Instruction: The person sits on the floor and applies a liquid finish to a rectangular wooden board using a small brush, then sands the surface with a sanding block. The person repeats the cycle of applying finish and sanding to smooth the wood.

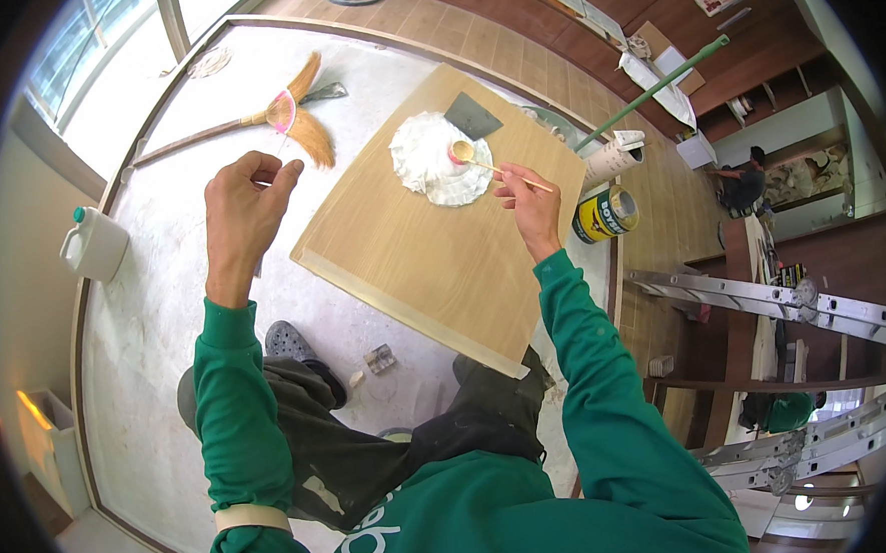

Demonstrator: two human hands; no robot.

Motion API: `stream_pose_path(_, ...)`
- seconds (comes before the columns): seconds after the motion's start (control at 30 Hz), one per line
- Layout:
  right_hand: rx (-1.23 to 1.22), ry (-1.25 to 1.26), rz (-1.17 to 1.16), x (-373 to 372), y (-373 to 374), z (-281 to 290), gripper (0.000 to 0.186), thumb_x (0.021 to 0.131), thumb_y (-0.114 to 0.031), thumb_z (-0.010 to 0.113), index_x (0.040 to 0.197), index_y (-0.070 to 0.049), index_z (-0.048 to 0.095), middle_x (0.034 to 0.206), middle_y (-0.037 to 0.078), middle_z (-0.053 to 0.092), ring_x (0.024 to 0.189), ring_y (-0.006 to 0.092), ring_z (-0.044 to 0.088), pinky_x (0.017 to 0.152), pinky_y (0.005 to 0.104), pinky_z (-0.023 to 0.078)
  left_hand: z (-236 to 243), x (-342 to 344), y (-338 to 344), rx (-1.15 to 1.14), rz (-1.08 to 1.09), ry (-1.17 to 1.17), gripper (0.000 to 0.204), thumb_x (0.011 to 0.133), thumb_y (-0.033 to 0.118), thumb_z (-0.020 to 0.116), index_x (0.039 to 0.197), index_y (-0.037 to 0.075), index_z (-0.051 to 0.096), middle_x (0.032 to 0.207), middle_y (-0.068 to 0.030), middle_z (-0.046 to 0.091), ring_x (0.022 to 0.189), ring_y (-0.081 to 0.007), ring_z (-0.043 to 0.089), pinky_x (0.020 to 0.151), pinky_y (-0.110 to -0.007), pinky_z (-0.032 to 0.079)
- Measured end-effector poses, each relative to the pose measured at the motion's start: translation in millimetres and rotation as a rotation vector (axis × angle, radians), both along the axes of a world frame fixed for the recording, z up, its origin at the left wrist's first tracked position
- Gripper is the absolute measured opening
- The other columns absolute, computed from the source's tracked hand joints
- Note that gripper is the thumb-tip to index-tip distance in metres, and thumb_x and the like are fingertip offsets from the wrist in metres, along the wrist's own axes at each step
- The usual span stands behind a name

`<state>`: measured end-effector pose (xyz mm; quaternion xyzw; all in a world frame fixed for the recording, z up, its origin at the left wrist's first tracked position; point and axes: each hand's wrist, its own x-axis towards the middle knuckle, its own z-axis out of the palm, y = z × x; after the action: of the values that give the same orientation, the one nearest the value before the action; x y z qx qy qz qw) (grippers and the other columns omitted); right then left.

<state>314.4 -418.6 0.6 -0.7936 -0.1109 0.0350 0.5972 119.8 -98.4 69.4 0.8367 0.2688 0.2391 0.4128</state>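
A light wood-grain board lies in front of me, bearing a mound of white paste or powder. My right hand grips the thin handle of a small wooden-looking spoon. The spoon's bowl is over the mound's right part, with something pinkish-red at its edge. A flat grey square plate rests at the mound's far right side. My left hand is raised left of the board, thumb and fingers pinched together. Whatever it may hold is too small to make out.
A straw broom lies far left; a white jug stands nearer. Right of the board are a yellow-and-black can, a printed roll and a green pole. Metal ladders and another person are farther right.
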Motion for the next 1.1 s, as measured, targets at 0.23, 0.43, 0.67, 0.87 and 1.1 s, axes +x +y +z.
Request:
stream_pose_path(0.23, 0.025, -0.022, -0.003, -3, 10, 2, 0.029, 0.097, -0.017, 0.064, 0.118, 0.000, 0.074, 0.101, 0.009, 0.077, 0.080, 0.0138, 0.071, 0.066, 0.0258, 0.052, 3, -6, 4, 0.024, -0.003, -0.057, 0.031, 0.086, 0.026, 0.077, 0.092, -0.005, 0.075, 0.077, -0.0165, 0.074, 0.067, -0.0221, 0.070, 0.066, -0.034, 0.056)
stream_pose_path(0.43, 0.089, -0.038, -0.107, -16, 0, 3, 0.026, 0.097, -0.014, 0.065, 0.116, 0.002, 0.073, 0.101, 0.010, 0.077, 0.086, 0.0147, 0.072, 0.070, 0.0254, 0.053, -5, -5, 11, 0.145, -0.024, -0.059, 0.037, 0.087, 0.033, 0.076, 0.091, -0.004, 0.077, 0.078, -0.0142, 0.074, 0.067, -0.0208, 0.070, 0.064, -0.034, 0.055)
stream_pose_path(0.67, 0.505, 0.159, -0.045, -94, -39, 28, 0.028, 0.100, -0.014, 0.054, 0.121, 0.003, 0.064, 0.109, 0.018, 0.073, 0.103, 0.0251, 0.070, 0.089, 0.0349, 0.054, -10, -10, 22, 0.138, -0.013, -0.033, 0.037, 0.089, 0.036, 0.077, 0.092, -0.001, 0.077, 0.076, -0.0111, 0.074, 0.067, -0.0172, 0.071, 0.066, -0.032, 0.055)
stream_pose_path(0.87, 0.514, 0.268, -0.010, -193, -115, 38, 0.031, 0.095, -0.014, 0.056, 0.117, 0.006, 0.065, 0.108, 0.020, 0.072, 0.104, 0.0307, 0.069, 0.090, 0.0396, 0.054, -32, -13, 37, 0.138, -0.093, -0.018, 0.053, 0.091, 0.051, 0.071, 0.102, -0.001, 0.077, 0.085, -0.0133, 0.075, 0.076, -0.0210, 0.074, 0.071, -0.032, 0.055)
stream_pose_path(1.1, 0.278, 0.341, -0.141, -270, -184, 12, 0.026, 0.093, -0.005, 0.056, 0.112, 0.009, 0.070, 0.105, 0.018, 0.073, 0.100, 0.0263, 0.070, 0.086, 0.0351, 0.055, -34, -20, 47, 0.284, -0.113, 0.057, 0.059, 0.090, 0.055, 0.070, 0.114, 0.002, 0.076, 0.097, -0.0138, 0.077, 0.088, -0.0221, 0.077, 0.076, -0.031, 0.056)
